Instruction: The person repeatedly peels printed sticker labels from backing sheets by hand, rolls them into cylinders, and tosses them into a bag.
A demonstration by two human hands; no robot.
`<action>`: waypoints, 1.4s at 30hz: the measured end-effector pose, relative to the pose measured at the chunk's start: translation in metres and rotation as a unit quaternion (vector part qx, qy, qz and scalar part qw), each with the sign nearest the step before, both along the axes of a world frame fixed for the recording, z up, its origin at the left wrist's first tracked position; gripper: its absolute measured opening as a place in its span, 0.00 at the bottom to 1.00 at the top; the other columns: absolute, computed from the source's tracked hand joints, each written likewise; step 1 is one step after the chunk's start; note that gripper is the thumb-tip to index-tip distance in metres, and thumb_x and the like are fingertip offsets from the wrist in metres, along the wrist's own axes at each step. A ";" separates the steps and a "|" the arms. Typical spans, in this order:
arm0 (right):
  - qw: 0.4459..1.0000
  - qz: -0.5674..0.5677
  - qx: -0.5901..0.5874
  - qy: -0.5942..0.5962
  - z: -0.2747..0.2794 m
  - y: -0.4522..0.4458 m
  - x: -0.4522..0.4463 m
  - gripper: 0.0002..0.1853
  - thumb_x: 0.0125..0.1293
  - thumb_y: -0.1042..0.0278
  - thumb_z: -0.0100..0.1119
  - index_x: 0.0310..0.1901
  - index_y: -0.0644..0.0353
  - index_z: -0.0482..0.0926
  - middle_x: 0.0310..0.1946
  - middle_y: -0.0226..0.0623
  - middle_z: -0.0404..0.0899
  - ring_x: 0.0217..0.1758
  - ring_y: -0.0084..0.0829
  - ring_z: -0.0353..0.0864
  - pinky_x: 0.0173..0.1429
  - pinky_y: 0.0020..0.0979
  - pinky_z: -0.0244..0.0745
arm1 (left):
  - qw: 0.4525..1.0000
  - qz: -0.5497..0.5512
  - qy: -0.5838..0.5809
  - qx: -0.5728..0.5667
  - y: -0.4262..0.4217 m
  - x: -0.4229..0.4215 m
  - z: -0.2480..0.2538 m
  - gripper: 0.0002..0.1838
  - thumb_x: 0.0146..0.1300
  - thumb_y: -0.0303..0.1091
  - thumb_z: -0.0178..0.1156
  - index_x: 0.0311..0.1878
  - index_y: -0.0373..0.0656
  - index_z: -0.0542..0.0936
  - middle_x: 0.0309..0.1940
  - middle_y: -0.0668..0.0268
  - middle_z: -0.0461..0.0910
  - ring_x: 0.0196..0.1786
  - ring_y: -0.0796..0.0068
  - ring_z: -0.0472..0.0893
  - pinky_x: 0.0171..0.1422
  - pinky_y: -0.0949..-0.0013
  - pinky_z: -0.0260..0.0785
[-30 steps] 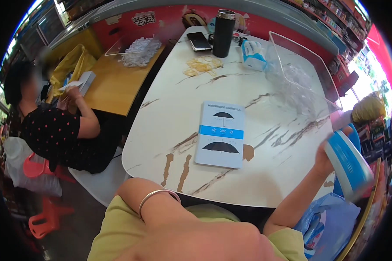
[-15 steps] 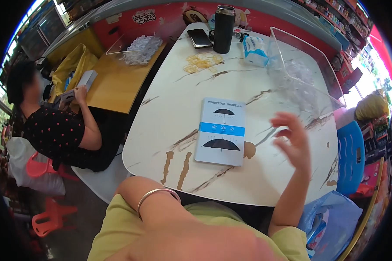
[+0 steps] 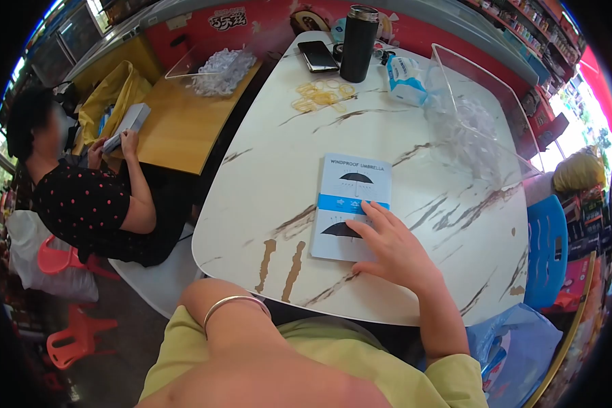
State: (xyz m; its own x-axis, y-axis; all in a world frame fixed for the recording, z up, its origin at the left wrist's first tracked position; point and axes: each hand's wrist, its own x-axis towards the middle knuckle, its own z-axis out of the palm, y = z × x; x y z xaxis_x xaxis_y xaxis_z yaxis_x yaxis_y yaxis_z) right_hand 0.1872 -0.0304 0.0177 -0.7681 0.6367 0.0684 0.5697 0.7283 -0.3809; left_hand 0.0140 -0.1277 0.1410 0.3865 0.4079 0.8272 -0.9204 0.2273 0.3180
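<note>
On the marbled table lies a flat white package printed with "WINDPROOF UMBRELLA", two black umbrellas and a blue band. Whether it is one box or a stack of flat pieces I cannot tell. My right hand rests over its lower right part, fingers spread and holding nothing, covering part of the lower umbrella picture. Close below the camera is my left hand, beyond the silver bangle on that arm; its fingers are out of sight.
Toward the back are rubber bands, a phone, a black bottle and a blue-white packet. A clear bin holds crumpled plastic. At left a seated person handles a white box. A blue chair stands right.
My right hand has come down and left from above the table onto the package. The person at left has shifted their hands around the white box. The view has moved slightly.
</note>
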 end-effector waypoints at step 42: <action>0.931 -0.029 0.203 0.303 0.004 0.015 -0.023 0.21 0.45 0.73 0.69 0.45 0.55 0.76 0.38 0.29 0.77 0.40 0.31 0.75 0.44 0.31 0.68 | 0.776 0.258 0.518 -0.250 0.123 -0.028 -0.134 0.17 0.70 0.44 0.46 0.48 0.41 0.73 0.21 0.76 0.70 0.20 0.89 0.67 0.21 0.82 0.59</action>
State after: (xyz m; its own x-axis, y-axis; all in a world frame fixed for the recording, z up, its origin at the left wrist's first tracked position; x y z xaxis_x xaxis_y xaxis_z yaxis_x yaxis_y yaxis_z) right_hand 0.1644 -0.0150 0.0213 -0.4757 0.5033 0.7214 0.3826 0.8568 -0.3456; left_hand -0.0144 -0.0046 0.0075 0.4172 0.8993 -0.1316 -0.2385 0.2481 0.9389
